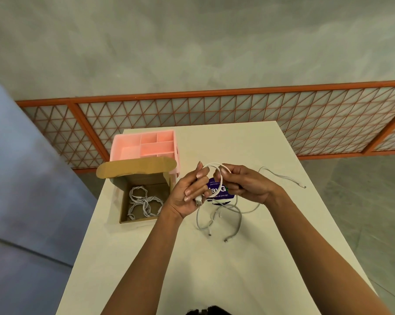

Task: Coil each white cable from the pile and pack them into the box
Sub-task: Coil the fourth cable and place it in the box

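The job looks to be somewhere in its middle. The cardboard box (146, 178) stands open at the left of the white surface (146, 258) and already holds coiled cables (146, 202). I count at least two bundles, probably three, but their loops overlap too much to be sure. One white cable (212, 164) is being wound now, held up above the surface between the two hands. The left hand (187, 192) grips it near the USB plug (198, 203), fingers curled round the strand. The right hand (244, 185) pinches the top of a single loop that arches between the hands, and the rest of the cable trails down towards the surface. The loose pile (216, 213) lies just below and in front of the hands, with two plug ends showing at its near edge. That suggests two or so cables left to do, though the strands cross and one may belong to the cable in hand. Another thin strand (283, 177) runs off to the right; I cannot tell whether it is a separate cable. Also on the surface are one pink divided organiser (146, 144) behind the box, touching it, and one purple printed pack (222, 189) partly hidden behind the hands.
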